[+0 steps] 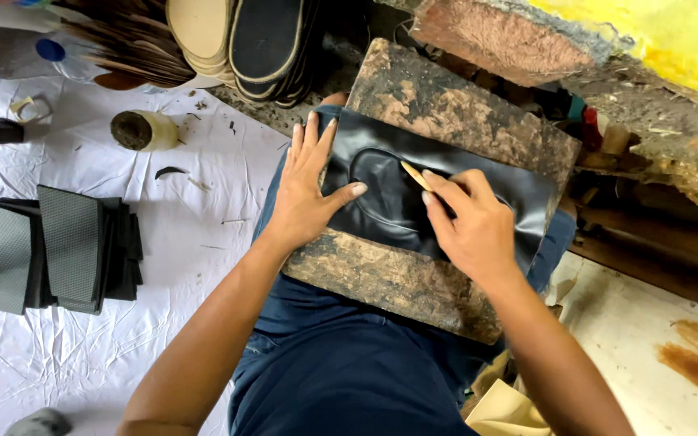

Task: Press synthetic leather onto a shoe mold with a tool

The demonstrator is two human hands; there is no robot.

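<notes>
Leather sheet [446, 173], black and glossy, lies flat on a worn wooden board [414, 282] that rests across the person's lap, with a darker oval piece [381, 190] lying on its middle; at the far left a stack of grey and black cut pieces [54, 246] sits on the white wrinkled cloth [187, 242] covering the floor; behind it, a small pot [145, 130] with a dark crusted mouth lies on the same cloth; above, near the top edge, a pile of shoe soles [240, 40] leans together; next comes the left hand [304, 190], pressed flat on the left edge of the sheet, fingers spread apart and thumb stretched toward the oval; to its right, the right hand [470, 222] rests on the sheet, its fingers pinched together around a thin pale stick [415, 175] whose tip touches the sheet at the oval's rim; at the far right a rough slab [656, 153] rises beside the board.
</notes>
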